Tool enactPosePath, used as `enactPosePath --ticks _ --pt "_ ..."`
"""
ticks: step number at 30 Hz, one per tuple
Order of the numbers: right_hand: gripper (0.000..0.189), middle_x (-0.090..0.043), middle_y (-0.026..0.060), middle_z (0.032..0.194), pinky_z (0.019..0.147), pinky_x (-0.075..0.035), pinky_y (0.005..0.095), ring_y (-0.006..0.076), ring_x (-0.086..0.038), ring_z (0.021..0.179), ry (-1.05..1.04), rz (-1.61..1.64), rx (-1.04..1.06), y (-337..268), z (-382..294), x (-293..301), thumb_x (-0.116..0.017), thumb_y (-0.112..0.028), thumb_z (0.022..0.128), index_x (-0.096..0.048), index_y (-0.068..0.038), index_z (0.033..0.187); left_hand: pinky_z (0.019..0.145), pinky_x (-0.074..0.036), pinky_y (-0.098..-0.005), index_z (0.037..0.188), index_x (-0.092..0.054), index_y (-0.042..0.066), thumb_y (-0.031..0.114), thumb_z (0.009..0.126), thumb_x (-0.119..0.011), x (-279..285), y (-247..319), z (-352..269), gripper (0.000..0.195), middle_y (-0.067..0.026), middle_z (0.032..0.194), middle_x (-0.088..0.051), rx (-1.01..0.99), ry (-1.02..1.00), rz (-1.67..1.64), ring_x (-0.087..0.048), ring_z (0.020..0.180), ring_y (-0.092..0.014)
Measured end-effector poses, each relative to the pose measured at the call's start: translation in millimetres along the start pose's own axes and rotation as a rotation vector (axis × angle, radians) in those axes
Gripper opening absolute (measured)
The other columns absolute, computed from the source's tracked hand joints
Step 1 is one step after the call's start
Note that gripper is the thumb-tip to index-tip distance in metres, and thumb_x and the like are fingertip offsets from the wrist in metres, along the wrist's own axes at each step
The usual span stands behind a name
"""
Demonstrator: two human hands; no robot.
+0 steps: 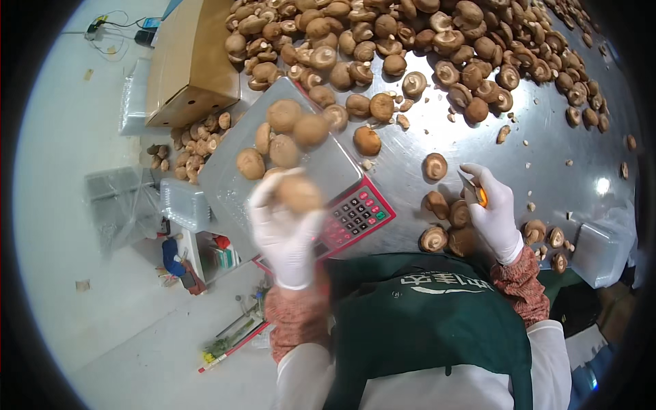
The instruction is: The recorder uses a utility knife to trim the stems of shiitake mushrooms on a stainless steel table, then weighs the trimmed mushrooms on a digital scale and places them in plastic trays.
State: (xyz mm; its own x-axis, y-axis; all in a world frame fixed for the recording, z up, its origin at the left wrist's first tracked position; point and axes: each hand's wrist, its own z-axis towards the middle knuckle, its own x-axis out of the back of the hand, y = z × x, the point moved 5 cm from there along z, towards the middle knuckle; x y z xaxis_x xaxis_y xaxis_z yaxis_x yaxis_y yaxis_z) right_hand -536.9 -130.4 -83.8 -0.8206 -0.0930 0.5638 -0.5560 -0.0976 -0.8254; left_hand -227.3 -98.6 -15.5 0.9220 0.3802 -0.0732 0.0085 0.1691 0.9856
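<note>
My left hand (289,230), in a white glove and blurred, has its fingers around a brown mushroom (299,193). It is over the near part of a red digital scale (387,197) with a metal pan (328,174). Several mushrooms (284,115) lie cap-up on that pan. In my right hand (492,215), also gloved, is a small knife (482,196) with an orange handle, its blade pointing up and left. Just left of this hand, a few mushrooms (434,239) rest on the steel table (400,225). One more mushroom (435,166) lies stem-up above them.
A large heap of mushrooms (446,41) covers the far side of the table. A cardboard box (192,66) stands at the upper left, with smaller mushrooms (197,146) below it. Clear plastic trays (184,205) are at the left, and more trays (602,253) at the right. Stem scraps (402,121) are scattered about.
</note>
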Motion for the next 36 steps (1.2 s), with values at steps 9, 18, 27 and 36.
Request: enactPosePath --ticks 9,18,27,36 --pt "0.041 -0.065 0.0163 0.082 0.07 -0.054 0.037 0.0339 -0.069 0.076 -0.026 -0.03 -0.007 -2 6 -1 -0.064 0.002 0.08 -0.065 -0.009 0.119 0.096 -0.046 -0.0451 0.13 -0.061 -0.001 0.021 0.092 -0.07 112 -2 35 0.045 -0.02 0.116 -0.066 -0.225 0.025 1.391 -0.062 0.105 -0.038" --pt "0.043 -0.067 0.0173 0.085 0.072 -0.056 0.0407 0.0365 -0.069 0.081 0.02 -0.178 0.039 7 18 14 -0.065 -0.002 0.076 -0.066 -0.01 0.118 0.098 -0.045 -0.0448 0.13 -0.062 0.001 0.015 0.087 -0.072 117 -9 33 0.046 -0.0196 0.117 -0.065 -0.1 0.012 1.252 -0.06 0.108 -0.036" --pt "0.046 -0.07 0.0168 0.094 0.074 -0.056 0.0464 0.0364 -0.069 0.085 -0.057 -0.233 0.071 6 47 2 -0.067 -0.017 0.08 -0.059 -0.01 0.125 0.108 -0.04 -0.0428 0.133 -0.057 -0.003 0.004 0.085 -0.069 138 4 36 0.05 -0.0202 0.134 -0.059 -0.108 0.158 1.127 -0.056 0.122 -0.035" --pt "0.061 -0.062 0.0176 0.107 0.066 -0.054 0.048 0.039 -0.068 0.077 0.106 -0.438 0.191 -26 153 -29 -0.069 -0.017 0.082 -0.045 -0.01 0.137 0.112 -0.037 -0.0446 0.14 -0.051 -0.004 0.008 0.09 -0.065 134 0 39 0.053 -0.0218 0.141 -0.054 -0.271 0.139 1.201 -0.052 0.129 -0.036"
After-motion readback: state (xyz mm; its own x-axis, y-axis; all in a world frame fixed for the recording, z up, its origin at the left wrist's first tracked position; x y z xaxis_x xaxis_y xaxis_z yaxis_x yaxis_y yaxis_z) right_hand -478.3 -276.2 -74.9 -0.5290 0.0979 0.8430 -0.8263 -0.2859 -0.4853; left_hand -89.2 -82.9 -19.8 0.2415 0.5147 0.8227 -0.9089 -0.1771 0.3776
